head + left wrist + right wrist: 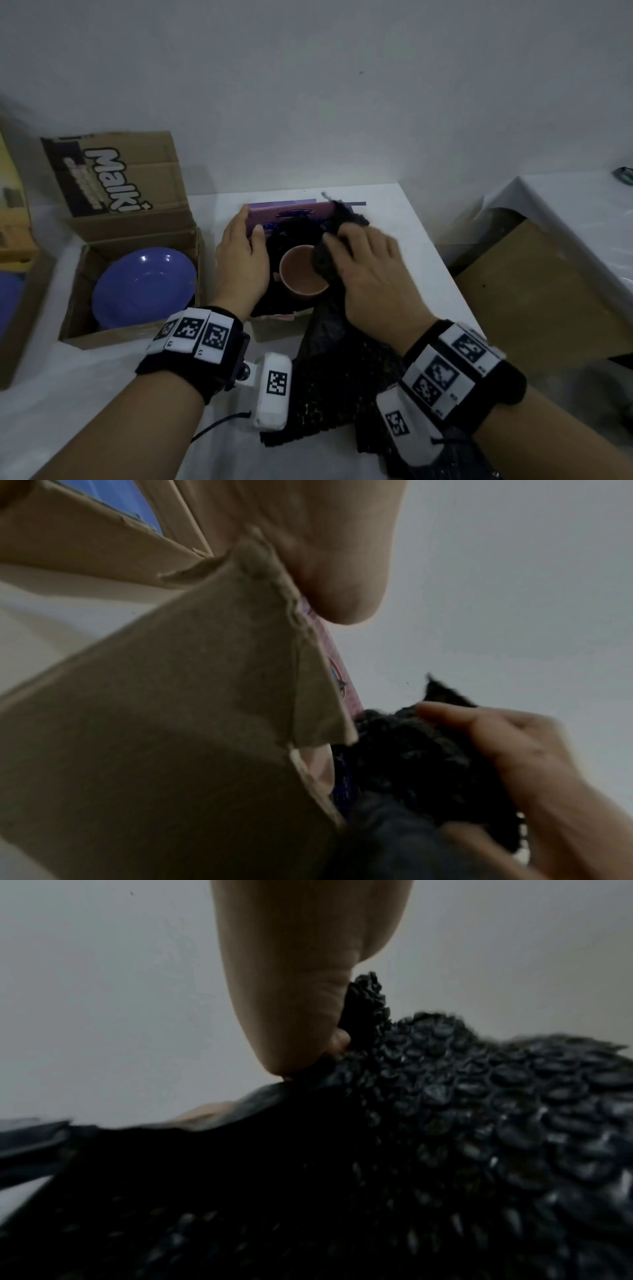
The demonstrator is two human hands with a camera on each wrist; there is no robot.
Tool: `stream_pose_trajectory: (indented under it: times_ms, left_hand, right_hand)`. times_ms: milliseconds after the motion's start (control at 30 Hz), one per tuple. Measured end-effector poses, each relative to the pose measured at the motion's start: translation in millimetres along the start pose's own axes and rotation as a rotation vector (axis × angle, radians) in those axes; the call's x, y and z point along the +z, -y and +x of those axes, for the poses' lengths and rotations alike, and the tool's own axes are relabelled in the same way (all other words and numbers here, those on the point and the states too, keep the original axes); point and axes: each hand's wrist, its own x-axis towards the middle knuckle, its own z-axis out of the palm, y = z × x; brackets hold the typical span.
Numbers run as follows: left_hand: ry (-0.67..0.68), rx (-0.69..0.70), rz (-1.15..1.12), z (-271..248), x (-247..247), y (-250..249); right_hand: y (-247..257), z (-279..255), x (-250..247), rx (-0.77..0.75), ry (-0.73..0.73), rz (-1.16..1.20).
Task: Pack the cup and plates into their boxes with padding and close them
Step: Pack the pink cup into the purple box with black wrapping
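Observation:
A pink cup stands upright in a small box with a purple flap, on black bubble wrap that trails out over the box's near side. My left hand grips the box's left wall, thumb inside; the left wrist view shows that brown wall up close. My right hand pinches a fold of the bubble wrap at the cup's right rim. A blue plate lies in the open "Malki" carton to the left.
Another carton holding a blue plate sits at the far left edge. A flat brown cardboard sheet lies beyond the table's right edge, beside a white-covered surface. A white wall rises close behind the table.

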Motion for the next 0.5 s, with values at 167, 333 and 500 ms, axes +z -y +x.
stream_pose_trajectory:
  times_ms: [167,333,500]
  left_hand:
    - [-0.003,-0.015,-0.033,1.5,1.7,2.2]
    - [-0.016,-0.022,-0.069,2.7,2.7,3.8]
    - [-0.019,-0.026,-0.101,3.2,4.0,6.4]
  right_hand:
    - [21.6,7.0,0.6,0.046,0.311,0.479]
    - [36.3,24.6,4.0,0.067,0.397,0.592]
    - [55.6,43.7,7.3,-0.010,0.843,0.584]
